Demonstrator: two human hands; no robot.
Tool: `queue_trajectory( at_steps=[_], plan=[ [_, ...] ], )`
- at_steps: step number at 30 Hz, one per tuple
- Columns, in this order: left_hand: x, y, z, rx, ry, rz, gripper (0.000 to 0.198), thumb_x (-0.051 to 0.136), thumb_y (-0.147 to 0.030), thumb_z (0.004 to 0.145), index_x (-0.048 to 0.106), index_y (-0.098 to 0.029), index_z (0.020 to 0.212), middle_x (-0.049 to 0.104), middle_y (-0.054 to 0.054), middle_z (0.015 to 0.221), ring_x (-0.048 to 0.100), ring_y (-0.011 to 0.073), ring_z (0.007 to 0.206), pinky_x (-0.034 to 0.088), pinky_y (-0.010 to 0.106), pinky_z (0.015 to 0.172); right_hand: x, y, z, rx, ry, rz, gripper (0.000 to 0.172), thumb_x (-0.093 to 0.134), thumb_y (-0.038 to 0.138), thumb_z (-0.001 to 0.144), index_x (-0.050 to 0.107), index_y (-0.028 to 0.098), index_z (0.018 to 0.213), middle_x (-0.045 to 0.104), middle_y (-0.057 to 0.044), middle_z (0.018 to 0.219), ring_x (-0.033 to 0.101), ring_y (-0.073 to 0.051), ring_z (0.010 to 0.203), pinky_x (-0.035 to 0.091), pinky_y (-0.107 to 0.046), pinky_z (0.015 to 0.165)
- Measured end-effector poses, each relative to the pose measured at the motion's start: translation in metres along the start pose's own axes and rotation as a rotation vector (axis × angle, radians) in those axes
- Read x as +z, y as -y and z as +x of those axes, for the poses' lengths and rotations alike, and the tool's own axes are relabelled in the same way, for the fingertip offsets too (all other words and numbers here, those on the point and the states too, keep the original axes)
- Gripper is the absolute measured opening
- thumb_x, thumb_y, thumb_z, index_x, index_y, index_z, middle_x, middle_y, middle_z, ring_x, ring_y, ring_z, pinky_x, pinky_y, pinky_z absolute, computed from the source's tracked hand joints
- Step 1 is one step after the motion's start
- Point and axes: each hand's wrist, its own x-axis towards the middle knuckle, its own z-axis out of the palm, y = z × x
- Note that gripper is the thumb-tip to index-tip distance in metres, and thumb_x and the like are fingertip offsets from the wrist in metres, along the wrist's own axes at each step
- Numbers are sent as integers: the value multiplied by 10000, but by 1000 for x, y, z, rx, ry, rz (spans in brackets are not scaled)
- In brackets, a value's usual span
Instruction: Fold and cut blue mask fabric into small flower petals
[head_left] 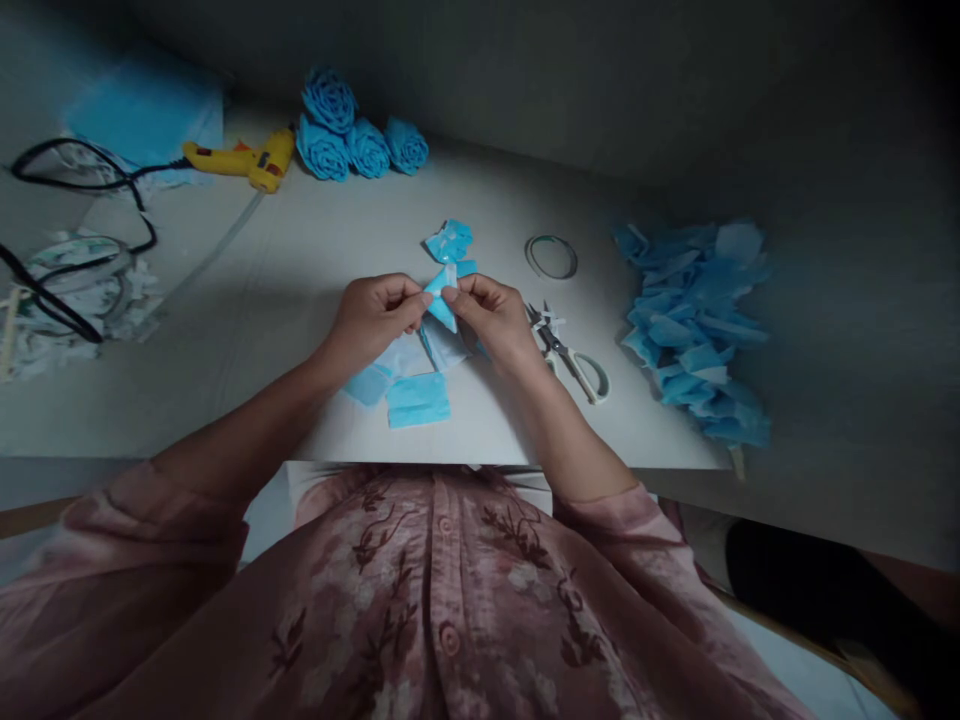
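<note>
Between my two hands is a small folded piece of blue fabric [444, 312], white on one face. My left hand [379, 312] pinches its left edge between thumb and fingers. On its other side, my right hand [495, 312] grips the piece in the same way, thumb on top. Just beyond lies a crumpled blue piece [448, 241]. Below my hands, a flat blue rectangle [418, 400] lies on the table near paler blue pieces [371, 382]. Scissors [570, 362] with pale handles rest right of my right hand, their blades apart.
Several blue fabric roses [328, 153] sit at the back, beside a yellow glue gun [262, 160] with a black cord. A coil of wire [551, 257] lies right of centre. Blue pieces [690, 325] are heaped at the right, white scraps [82, 300] at the left. The table edge [420, 463] is near my body.
</note>
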Motion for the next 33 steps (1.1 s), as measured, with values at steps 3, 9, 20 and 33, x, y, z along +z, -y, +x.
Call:
queue_trajectory(
  at_steps=[3, 9, 20, 33],
  plan=[
    [0, 0, 0, 1, 1, -61, 295, 685, -233, 914, 625, -189, 629, 630, -10, 581, 536, 90, 527, 443, 209, 551, 0, 0, 0, -26, -13, -9, 622, 850, 795, 692, 620, 219, 737, 489, 62, 614, 398, -90, 574, 321, -264, 535],
    [-1, 0, 1, -54, 69, -162, 341, 663, -324, 982, 642, -184, 671, 677, 24, 626, 576, 105, 544, 463, 215, 537, 1, 2, -1, -56, -29, -36, 632, 831, 817, 699, 604, 229, 747, 491, 51, 646, 433, -104, 613, 339, -266, 554],
    [2, 3, 2, -48, 92, -96, 288, 690, -304, 937, 641, -182, 681, 670, 11, 614, 568, 95, 532, 463, 199, 536, 6, -4, -1, -93, -7, -24, 629, 824, 807, 715, 621, 214, 760, 503, 57, 656, 448, -103, 643, 392, -270, 627],
    [-3, -3, -1, -13, -2, -83, 281, 668, -227, 893, 651, -205, 613, 656, 0, 598, 538, 90, 516, 446, 221, 533, -69, 67, -16, -444, -445, -200, 292, 706, 460, 1011, 714, 208, 864, 647, 11, 715, 545, -86, 622, 470, -263, 630]
  ],
)
